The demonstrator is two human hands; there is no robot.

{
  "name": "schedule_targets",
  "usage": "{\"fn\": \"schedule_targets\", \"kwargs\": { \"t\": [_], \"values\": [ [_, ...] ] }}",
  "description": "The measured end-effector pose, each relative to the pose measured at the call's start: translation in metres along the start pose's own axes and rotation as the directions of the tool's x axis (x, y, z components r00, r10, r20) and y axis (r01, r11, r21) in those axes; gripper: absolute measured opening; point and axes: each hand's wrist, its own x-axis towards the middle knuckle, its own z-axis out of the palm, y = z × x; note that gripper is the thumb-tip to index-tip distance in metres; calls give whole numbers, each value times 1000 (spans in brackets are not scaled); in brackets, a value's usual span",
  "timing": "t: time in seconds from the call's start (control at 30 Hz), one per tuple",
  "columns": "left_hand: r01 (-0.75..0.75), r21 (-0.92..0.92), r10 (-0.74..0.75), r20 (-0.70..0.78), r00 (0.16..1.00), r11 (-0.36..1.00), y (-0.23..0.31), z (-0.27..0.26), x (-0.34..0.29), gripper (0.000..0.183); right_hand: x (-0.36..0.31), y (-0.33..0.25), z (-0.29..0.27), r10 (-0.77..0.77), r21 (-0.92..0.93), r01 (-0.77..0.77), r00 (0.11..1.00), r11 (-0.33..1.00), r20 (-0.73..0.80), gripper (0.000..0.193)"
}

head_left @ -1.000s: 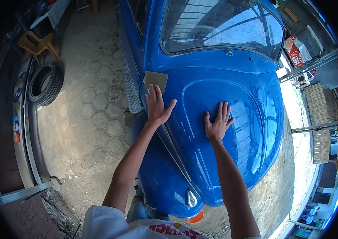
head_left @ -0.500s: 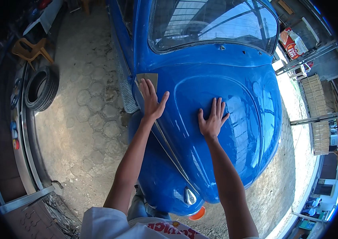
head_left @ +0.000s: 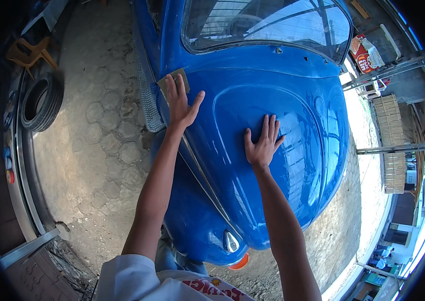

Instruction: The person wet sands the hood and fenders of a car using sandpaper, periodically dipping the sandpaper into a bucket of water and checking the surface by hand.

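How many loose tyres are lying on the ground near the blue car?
1. The black tyre lies on the paved ground at the far left, beside the yellow chair. The car may hide others.

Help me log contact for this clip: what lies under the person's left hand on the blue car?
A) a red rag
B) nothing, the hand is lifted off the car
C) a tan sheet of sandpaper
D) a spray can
C: the left hand presses flat on a tan sheet of sandpaper against the blue car, its corners showing past the fingertips.
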Motion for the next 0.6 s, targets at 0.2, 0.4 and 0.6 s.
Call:
{"fn": "schedule_targets", "kwargs": {
  "t": [0.2, 0.4, 0.6],
  "values": [
    [54, -143, -39, 110, 993, 988, -12, 2, -38, 109, -1, 5, 1, -3, 30, 4, 1000, 1000, -21, 79],
    [152, -287, -108, 163, 981, 946, 8, 11, -74, 114, -4, 10, 0, 9, 13, -9, 1000, 1000, 0, 78],
    [102, -63, -96, 92, 991, 993, 5, -5, -1, 120, 1, 3, -4, 1, 27, -1, 1000, 1000, -9, 78]
  ]
}}
